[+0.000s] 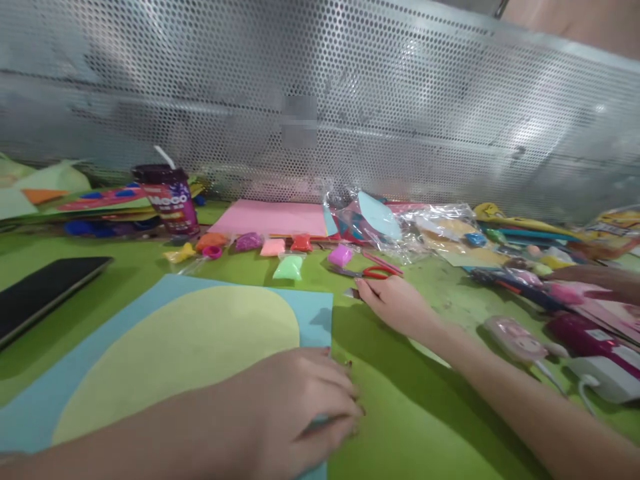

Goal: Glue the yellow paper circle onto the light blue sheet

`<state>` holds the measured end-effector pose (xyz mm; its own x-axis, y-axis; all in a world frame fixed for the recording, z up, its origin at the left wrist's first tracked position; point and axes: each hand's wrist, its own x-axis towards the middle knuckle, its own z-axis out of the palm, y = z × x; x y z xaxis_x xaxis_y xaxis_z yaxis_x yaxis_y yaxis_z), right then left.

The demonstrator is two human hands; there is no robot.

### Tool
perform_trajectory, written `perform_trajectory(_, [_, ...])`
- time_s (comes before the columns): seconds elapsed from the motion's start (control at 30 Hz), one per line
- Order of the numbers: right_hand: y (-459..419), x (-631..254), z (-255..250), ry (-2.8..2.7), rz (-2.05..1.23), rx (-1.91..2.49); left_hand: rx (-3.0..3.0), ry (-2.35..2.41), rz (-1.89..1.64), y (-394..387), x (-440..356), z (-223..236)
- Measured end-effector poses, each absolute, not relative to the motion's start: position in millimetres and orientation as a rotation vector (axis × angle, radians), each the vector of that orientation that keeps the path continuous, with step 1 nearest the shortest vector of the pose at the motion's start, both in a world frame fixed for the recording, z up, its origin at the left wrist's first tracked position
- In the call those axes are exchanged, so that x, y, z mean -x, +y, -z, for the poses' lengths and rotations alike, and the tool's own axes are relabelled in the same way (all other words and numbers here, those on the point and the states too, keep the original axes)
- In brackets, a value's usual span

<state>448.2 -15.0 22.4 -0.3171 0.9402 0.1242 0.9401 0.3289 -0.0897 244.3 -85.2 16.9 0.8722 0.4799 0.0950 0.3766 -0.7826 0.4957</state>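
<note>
A large yellow-green rounded paper shape (200, 347) lies on a light blue sheet (316, 308) in front of me. My left hand (305, 400) rests palm down over the sheet's right edge, its fingers apart and slightly bent, holding nothing. Farther out on the right, my right hand (395, 300) has its fingertips closed around a small object with a pale pointed end and a dark body (353, 293); its kind is unclear. Just beyond those fingers lie red-handled scissors (377, 272) and a thin pink-red stick (383, 263).
Small bags of coloured clay (289, 267) line the green table (390, 393). Behind them are pink paper (275, 217), clear plastic wrapping (400, 233) and a purple cup with a straw (173, 200). A phone (45, 287) lies left; corded devices (515, 337) and another person's hand (600, 280) are right.
</note>
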Motion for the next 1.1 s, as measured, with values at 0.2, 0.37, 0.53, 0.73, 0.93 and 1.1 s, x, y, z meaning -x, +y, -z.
perform_trajectory(0.2, [-19,-451,-30,-2.575,0.129,1.68,-2.69,0.907,-0.284,-88,-246,-17])
perform_trajectory(0.37, [-21,-455,-33,-2.855,0.175,1.496,-2.801,0.514,-0.386,-96,-253,-20])
perform_trajectory(0.53, [-22,-451,-30,-2.931,0.217,1.48,-2.973,0.697,-0.51,-88,-247,-5])
perform_trajectory(0.73, [-23,-447,-26,-2.968,0.33,1.52,-3.004,0.86,-0.68,-79,-237,15])
perform_trajectory(0.93, [-19,-448,-26,-3.09,0.285,1.49,-2.99,0.938,-0.715,-80,-237,18])
perform_trajectory(1.1, [-18,-447,-29,-3.15,0.219,1.472,-2.969,0.944,-0.669,-81,-235,17])
